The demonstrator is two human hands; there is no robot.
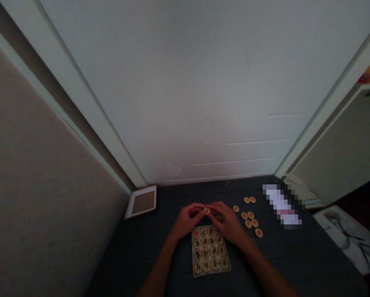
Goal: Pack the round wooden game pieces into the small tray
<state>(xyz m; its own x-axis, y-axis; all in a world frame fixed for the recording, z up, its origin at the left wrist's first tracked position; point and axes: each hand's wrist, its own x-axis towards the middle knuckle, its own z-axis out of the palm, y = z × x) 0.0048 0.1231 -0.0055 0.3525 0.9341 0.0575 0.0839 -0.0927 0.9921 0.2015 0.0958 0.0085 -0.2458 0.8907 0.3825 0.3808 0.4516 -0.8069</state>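
While pinched between left hand [186,218] and right hand [226,220], held up just past the far edge of the tray [212,272]: one round piece [207,210], pale, marked in red. Both hands: drawn close together, thumbs and fingers narrowed onto that same piece. Partly behind right hand: one dark item [218,217], too shadowed to identify. Nearer than both hands: the tray, set with rows of pale discs [206,252], mostly black-marked, one red-marked near left hand; far corner hidden by right hand. Just right of right hand: eight loose discs [248,223], red-marked. Farther right: one pixelated object [282,206], unreadable. Well left of left hand: one white-bordered frame [143,203]. Beneath all: dark tabletop [126,255]. Beyond both hands: white panel [179,103], with raised hearts [210,131].
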